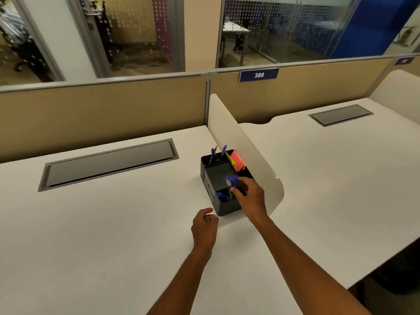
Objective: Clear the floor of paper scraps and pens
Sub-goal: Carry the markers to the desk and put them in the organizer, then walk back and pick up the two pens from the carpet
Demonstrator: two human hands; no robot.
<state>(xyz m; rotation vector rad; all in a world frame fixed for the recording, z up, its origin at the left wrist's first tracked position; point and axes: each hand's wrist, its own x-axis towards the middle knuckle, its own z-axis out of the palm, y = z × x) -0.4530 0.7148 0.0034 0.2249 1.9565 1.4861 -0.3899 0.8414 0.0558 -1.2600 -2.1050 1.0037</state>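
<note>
Pens (pixel 232 181) in right grip (pixel 247 192)

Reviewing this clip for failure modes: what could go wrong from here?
1. The right hand holds its pens above the black organizer; a loose release could drop one onto the desk.
2. The near compartment already holds a pen, so incoming pens may jam.

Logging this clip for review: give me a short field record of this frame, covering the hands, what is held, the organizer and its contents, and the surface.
right hand: over the black desk organizer, gripping purple-capped pens
left hand: loosely curled, apparently empty, on the desk just short of the organizer
organizer rear slot: upright pens
organizer right slot: pink and yellow sticky notes
organizer front slot: a purple-capped pen
surface: white desk, beside a curved divider
floor: barely in view
</note>
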